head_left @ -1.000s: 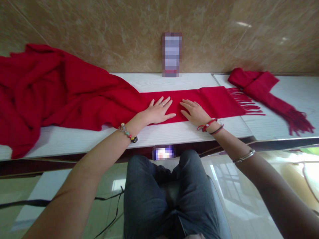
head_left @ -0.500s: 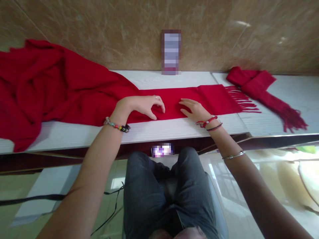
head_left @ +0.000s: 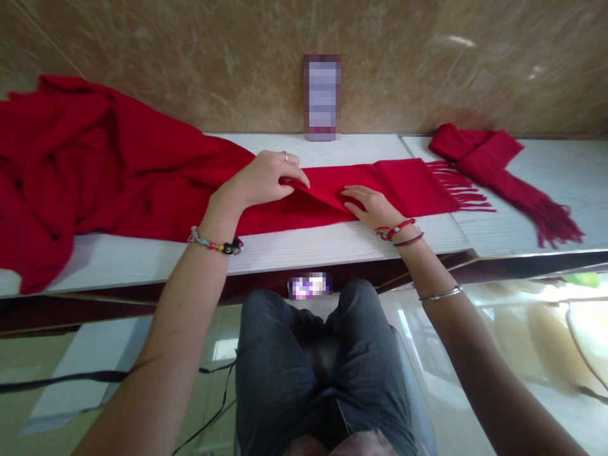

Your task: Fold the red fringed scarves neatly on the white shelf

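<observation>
A long red scarf lies along the white tabletop, bunched into loose folds on the left and flat toward its fringed right end. My left hand pinches a ridge of its cloth, lifted slightly off the layer below. On the flat stretch to the right rests my right hand, palm down, its fingers extended across the fabric. The underside of the raised fold is partly hidden by my left fingers.
A second red scarf, folded over itself with a fringed end, lies at the right. A blurred-out phone-like object leans on the brown marbled wall. The white table's front edge runs above my knees.
My left hand has moved up and slightly left and closed on the scarf, raising a fold. My right hand stays almost where it was.
</observation>
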Motion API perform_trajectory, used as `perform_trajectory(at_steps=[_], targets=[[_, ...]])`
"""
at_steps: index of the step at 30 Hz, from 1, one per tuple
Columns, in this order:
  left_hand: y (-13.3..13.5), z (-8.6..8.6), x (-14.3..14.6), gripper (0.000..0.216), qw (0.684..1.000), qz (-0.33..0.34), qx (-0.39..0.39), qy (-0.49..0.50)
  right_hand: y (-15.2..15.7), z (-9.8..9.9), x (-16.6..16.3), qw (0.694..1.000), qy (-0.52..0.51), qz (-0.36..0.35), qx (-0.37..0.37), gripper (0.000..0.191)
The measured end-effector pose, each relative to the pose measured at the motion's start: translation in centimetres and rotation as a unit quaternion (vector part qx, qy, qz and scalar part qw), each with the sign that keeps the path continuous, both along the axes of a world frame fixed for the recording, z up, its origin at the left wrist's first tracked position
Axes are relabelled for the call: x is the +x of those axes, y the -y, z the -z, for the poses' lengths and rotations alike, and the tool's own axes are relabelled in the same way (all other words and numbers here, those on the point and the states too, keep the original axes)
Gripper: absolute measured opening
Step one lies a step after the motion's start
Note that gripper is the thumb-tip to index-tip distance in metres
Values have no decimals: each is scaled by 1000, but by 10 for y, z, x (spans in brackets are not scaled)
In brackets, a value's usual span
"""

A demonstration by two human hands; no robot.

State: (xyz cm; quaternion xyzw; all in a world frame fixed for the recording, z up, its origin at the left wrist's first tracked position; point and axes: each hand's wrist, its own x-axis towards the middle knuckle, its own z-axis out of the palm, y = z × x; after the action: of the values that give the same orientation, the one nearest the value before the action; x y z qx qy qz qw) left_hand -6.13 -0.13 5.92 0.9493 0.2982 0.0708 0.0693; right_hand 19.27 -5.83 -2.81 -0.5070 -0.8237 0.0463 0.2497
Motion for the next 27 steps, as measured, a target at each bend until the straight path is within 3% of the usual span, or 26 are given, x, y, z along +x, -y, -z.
perform_trajectory(at_steps=[5,7,17,20,27], targets=[[4,8,3,39,982,52,-72,-168,1,-1,1,1000,23,-3,-15,37],[4,11,4,38,977,52,-83,-191,2,-1,1,999,30,-5,-17,37],[1,15,-1,28,975,32,-121,-186,2,-2,1,999,35,-11,-13,36],[3,12,1,35,974,21,-138,-177,2,-2,1,999,35,-9,-12,36],[9,27,20,43,993,57,-45,-90,2,-2,1,999,33,-12,-13,36]])
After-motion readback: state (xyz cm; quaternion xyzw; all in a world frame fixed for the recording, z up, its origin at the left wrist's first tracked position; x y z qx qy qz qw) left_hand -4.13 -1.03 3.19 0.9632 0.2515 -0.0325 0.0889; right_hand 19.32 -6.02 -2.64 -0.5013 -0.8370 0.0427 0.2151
